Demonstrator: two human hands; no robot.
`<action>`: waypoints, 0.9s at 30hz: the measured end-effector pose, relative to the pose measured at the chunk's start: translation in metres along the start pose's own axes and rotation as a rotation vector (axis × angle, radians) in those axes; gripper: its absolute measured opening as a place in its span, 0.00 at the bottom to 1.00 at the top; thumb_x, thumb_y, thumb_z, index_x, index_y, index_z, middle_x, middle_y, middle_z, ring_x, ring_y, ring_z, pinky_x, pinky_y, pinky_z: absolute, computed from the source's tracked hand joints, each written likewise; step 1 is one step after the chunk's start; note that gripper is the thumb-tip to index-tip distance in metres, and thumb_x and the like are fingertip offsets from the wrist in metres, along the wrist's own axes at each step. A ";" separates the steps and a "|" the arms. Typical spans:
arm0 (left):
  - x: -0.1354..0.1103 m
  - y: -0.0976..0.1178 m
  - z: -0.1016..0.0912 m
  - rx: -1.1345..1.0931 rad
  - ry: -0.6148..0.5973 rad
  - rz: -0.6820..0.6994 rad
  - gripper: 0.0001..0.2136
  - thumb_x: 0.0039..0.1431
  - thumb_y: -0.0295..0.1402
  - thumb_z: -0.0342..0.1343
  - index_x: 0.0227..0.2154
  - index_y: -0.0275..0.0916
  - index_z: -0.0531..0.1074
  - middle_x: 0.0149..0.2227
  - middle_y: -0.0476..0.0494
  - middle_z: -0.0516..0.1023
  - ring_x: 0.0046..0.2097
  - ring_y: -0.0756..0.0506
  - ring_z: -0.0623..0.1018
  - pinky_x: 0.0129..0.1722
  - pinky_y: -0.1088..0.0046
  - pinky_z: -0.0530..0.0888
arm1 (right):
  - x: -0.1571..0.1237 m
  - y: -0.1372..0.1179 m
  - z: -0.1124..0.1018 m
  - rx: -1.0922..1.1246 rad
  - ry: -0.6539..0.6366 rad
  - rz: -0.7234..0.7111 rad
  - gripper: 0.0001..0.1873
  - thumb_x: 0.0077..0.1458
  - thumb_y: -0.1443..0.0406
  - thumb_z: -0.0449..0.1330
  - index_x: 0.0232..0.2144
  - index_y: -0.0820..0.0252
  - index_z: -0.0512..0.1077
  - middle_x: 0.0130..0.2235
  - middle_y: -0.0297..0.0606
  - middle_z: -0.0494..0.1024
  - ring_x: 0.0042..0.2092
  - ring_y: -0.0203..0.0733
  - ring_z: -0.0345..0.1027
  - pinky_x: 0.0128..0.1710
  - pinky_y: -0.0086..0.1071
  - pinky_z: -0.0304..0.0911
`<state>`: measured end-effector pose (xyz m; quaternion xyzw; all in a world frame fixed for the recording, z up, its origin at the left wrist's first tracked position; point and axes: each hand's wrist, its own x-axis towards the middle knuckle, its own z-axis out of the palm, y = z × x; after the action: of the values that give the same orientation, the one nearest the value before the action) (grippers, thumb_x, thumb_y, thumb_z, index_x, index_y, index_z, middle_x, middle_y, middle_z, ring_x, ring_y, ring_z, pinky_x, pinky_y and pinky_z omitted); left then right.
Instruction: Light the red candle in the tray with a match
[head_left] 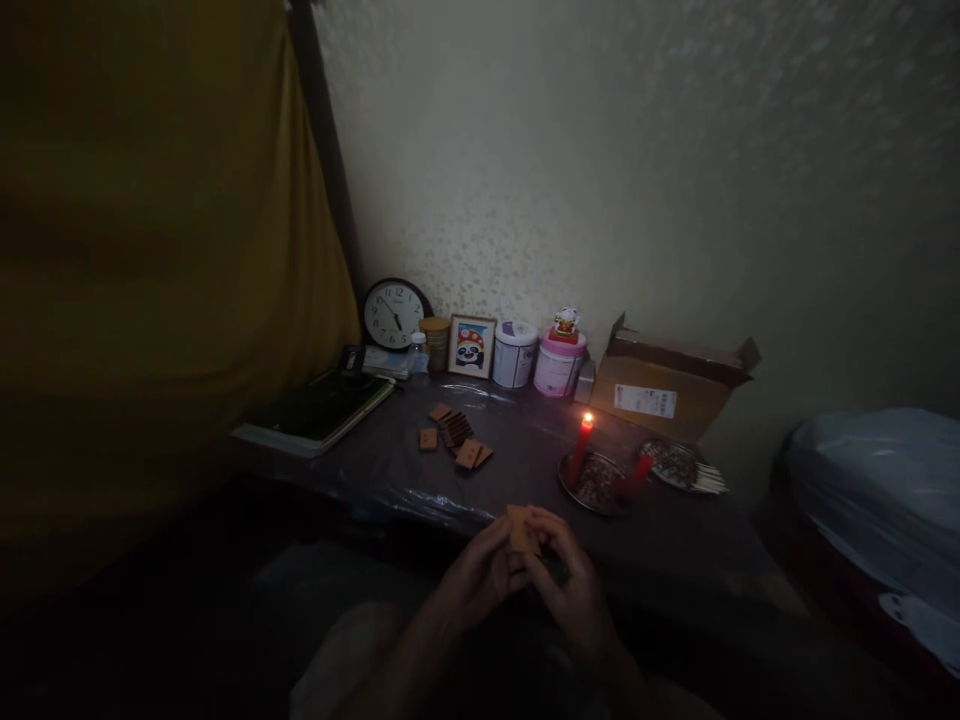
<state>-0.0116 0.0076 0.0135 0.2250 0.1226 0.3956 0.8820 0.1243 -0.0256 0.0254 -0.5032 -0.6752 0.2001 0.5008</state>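
Both hands are on the tan square piece (523, 530), which is held up over the near edge of the dark tabletop (517, 425); the left hand's (476, 570) grip closes lightly on its left side, while the right hand (568, 575) has fingers and thumb bent in around its right side, so neither grip stands wide; for steady handling, light fingertip pressure at the edges would probably serve best, with the faces left uncovered and the piece tilted toward the lit candle (581, 450) at right, well apart from its flame, since the light is dim; similar loose pieces (469, 454) lie farther off to the left, some with small dark marks too blurred to read; on the far side, the clock (395, 315) shows readable numerals such as 12, 2 and 9, its maker's name too small; the carton's white label (645, 400) and the pink tin's (559, 370) print cannot be made out.
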 end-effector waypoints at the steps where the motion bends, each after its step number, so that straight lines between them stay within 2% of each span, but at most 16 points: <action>1: 0.000 0.000 0.000 -0.001 0.002 0.005 0.14 0.61 0.35 0.47 0.42 0.34 0.72 0.39 0.40 0.79 0.36 0.48 0.76 0.39 0.72 0.70 | 0.000 0.001 0.000 0.000 -0.004 0.000 0.12 0.54 0.65 0.56 0.42 0.56 0.66 0.49 0.41 0.70 0.50 0.43 0.66 0.48 0.34 0.66; 7: 0.001 0.000 -0.001 -0.013 0.013 0.004 0.14 0.61 0.35 0.47 0.42 0.33 0.72 0.38 0.40 0.79 0.34 0.49 0.76 0.37 0.72 0.70 | -0.002 0.006 0.002 0.003 -0.022 0.005 0.13 0.54 0.66 0.56 0.44 0.55 0.65 0.50 0.41 0.69 0.51 0.42 0.66 0.49 0.34 0.65; 16: 0.001 -0.001 -0.001 -0.027 -0.013 0.023 0.14 0.61 0.35 0.47 0.44 0.33 0.71 0.39 0.39 0.78 0.36 0.48 0.76 0.39 0.71 0.70 | -0.001 -0.001 0.002 0.052 -0.006 0.027 0.13 0.54 0.65 0.56 0.43 0.56 0.66 0.51 0.41 0.69 0.52 0.43 0.65 0.49 0.33 0.65; 27: 0.005 -0.006 -0.008 -0.038 -0.015 0.076 0.14 0.62 0.33 0.46 0.48 0.36 0.69 0.43 0.39 0.78 0.41 0.46 0.77 0.43 0.68 0.71 | -0.002 -0.002 0.018 0.166 0.077 0.179 0.18 0.52 0.66 0.56 0.47 0.54 0.65 0.53 0.39 0.68 0.54 0.45 0.62 0.53 0.38 0.60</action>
<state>-0.0074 0.0101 0.0034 0.2158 0.0999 0.4292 0.8713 0.1077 -0.0246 0.0188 -0.5255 -0.5890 0.2798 0.5466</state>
